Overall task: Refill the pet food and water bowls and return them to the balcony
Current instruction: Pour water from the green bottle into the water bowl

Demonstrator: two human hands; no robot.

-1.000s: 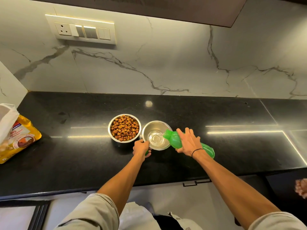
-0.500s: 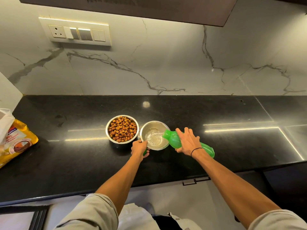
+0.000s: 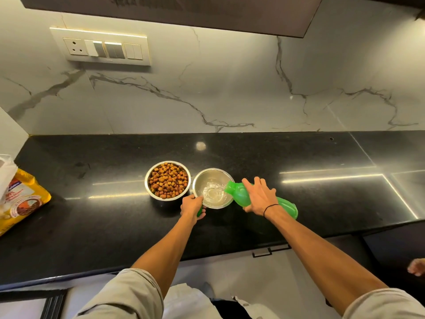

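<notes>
Two steel bowls stand side by side on the black counter (image 3: 299,157). The left bowl (image 3: 167,180) is full of brown kibble. The right bowl (image 3: 212,188) holds rippling water. My right hand (image 3: 258,195) grips a green bottle (image 3: 239,194) tipped on its side, its mouth over the water bowl's right rim, and water runs out. My left hand (image 3: 192,206) holds the water bowl's near rim and has a small green cap (image 3: 199,211) tucked in its fingers.
A yellow pet food bag (image 3: 21,199) lies at the counter's left end. A marble wall with a switch panel (image 3: 101,47) rises behind. Cabinet fronts and a handle (image 3: 270,250) sit below the counter edge. Another person's hand (image 3: 416,267) shows at the right edge.
Water keeps pouring from the bottle, and the water in the bowl ripples more than a second ago. Both hands stay where they were.
</notes>
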